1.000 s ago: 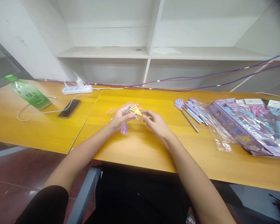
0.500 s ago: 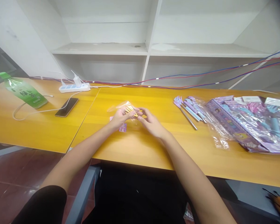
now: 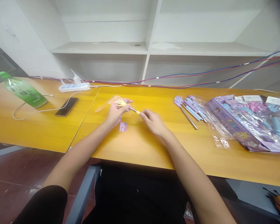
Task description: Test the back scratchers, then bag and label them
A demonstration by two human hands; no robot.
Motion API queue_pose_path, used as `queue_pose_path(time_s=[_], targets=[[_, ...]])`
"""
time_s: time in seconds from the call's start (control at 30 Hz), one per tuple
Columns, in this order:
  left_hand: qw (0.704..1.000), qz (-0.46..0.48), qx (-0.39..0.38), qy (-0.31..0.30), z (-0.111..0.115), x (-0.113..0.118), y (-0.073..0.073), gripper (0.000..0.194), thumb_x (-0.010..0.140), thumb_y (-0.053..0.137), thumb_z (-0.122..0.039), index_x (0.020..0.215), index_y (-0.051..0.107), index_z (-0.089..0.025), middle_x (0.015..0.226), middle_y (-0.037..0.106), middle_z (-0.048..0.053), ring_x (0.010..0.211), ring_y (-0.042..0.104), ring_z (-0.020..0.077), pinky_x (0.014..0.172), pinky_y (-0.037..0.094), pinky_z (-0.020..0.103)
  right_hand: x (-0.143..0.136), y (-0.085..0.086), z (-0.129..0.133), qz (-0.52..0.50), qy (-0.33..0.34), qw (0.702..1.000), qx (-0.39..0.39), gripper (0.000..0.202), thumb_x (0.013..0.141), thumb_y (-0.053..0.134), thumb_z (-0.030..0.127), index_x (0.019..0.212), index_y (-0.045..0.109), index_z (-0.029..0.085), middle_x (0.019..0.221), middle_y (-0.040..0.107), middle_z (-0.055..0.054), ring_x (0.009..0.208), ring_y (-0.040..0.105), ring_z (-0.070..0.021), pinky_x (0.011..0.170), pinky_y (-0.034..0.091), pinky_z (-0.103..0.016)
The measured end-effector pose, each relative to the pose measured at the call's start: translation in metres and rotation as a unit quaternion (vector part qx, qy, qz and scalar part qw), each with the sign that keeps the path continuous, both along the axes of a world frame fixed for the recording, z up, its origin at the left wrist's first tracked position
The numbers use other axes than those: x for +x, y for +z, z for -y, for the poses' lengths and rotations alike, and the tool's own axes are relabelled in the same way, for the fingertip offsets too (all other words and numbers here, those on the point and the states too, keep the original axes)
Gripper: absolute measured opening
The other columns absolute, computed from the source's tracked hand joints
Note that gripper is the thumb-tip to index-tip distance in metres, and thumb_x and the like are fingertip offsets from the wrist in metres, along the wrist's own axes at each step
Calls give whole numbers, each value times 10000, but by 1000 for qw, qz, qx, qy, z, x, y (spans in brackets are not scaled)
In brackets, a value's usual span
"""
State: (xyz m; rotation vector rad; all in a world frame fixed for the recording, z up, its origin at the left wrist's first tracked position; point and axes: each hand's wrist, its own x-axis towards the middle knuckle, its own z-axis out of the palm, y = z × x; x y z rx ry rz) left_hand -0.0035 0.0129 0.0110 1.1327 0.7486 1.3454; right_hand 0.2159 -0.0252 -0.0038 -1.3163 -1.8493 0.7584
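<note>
A yellow hand-shaped scratcher [image 3: 134,109] with a metal rod lies between my two hands. My left hand [image 3: 116,112] is closed round its yellow claw end, together with a clear plastic wrapper [image 3: 110,101] that sticks out to the left. The fingers of my right hand [image 3: 152,120] pinch the yellow end of the rod. On the table just below my left hand lies a small purple card [image 3: 122,126], with part of another purple piece above it, mostly hidden by the hand.
Purple and blue scratchers [image 3: 189,109] lie at the right, beside clear wrappers [image 3: 220,137] and a purple box [image 3: 238,129] of packaged items. At the left are a green bottle [image 3: 25,91], a phone [image 3: 67,107] and a power strip [image 3: 74,87]. Cables run along the back edge.
My hands have moved apart. The yellow claw and wrapper have shifted left with my left hand, and the metal rod now shows between the hands. The purple card is more exposed.
</note>
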Motion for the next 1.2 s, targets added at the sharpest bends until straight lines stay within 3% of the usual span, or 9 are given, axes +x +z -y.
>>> queue_pose_path(time_s=[0.13, 0.23, 0.37, 0.5, 0.67, 0.77, 0.9, 1.0, 1.2], targets=[[1000, -20, -5, 18, -1, -1, -2, 534, 630, 973, -296, 1073, 703, -170, 922, 723, 8, 773, 641, 110, 705, 508, 242, -2, -2, -1, -38, -4, 999, 25, 343, 1010, 549, 569, 953, 583, 232, 896, 669, -30, 773, 557, -178, 727, 429, -318], [1000, -20, -9, 22, 0, 2, -4, 478, 630, 941, -266, 1028, 694, -172, 895, 696, -5, 715, 597, 92, 669, 477, 240, -3, -3, -1, -56, -15, 998, 34, 304, 992, 599, 538, 976, 561, 237, 970, 681, -44, 786, 565, -174, 723, 431, -313], [999, -40, -18, 18, 1, 6, -10, 441, 638, 907, -259, 1020, 710, -159, 889, 700, 3, 745, 611, 105, 703, 492, 248, -6, -4, 2, -57, -22, 997, 42, 257, 992, 619, 486, 964, 553, 239, 972, 653, -40, 744, 551, -161, 705, 437, -311], [996, -94, -2, 10, 4, 10, -18, 393, 664, 872, -249, 1022, 735, -164, 919, 717, 10, 787, 630, 119, 728, 497, 249, -13, -4, 5, -76, -3, 994, 74, 221, 999, 616, 454, 991, 569, 238, 1031, 622, -59, 845, 624, -183, 795, 503, -339], [988, -145, 15, -52, 12, 16, -31, 332, 695, 888, -245, 994, 756, -188, 885, 735, 14, 855, 668, 170, 823, 527, 293, -21, -8, 9, -125, 25, 989, 80, 201, 998, 625, 417, 1047, 520, 252, 1072, 609, -70, 929, 671, -204, 841, 556, -364], [988, -142, -3, -61, 15, 19, -35, 352, 698, 886, -241, 1020, 755, -186, 871, 733, 16, 836, 663, 174, 791, 520, 292, -22, -10, 9, -131, 21, 988, 84, 199, 979, 644, 376, 1056, 505, 257, 1068, 603, -64, 946, 678, -206, 860, 570, -375], [997, -68, -26, -8, 10, 18, -29, 372, 690, 822, -200, 1045, 710, -193, 774, 628, -47, 677, 541, 96, 667, 430, 241, -20, -10, 8, -136, 32, 987, 81, 215, 954, 653, 342, 1093, 509, 261, 1104, 606, -68, 951, 689, -200, 863, 590, -378], [998, -36, -37, 34, 6, 13, -21, 379, 682, 798, -173, 1042, 682, -199, 723, 560, -71, 640, 500, 78, 634, 392, 226, -20, -8, 7, -160, 48, 983, 79, 231, 980, 649, 405, 1112, 530, 257, 1152, 591, -73, 919, 711, -182, 836, 612, -367], [998, -32, -48, 37, 2, 6, -16, 382, 688, 806, -171, 1046, 675, -197, 724, 564, -67, 636, 512, 78, 635, 394, 227, -18, -7, 6, -210, 70, 972, 74, 368, 991, 680, 583, 1132, 633, 247, 1169, 628, -93, 1003, 760, -226, 808, 642, -374]])
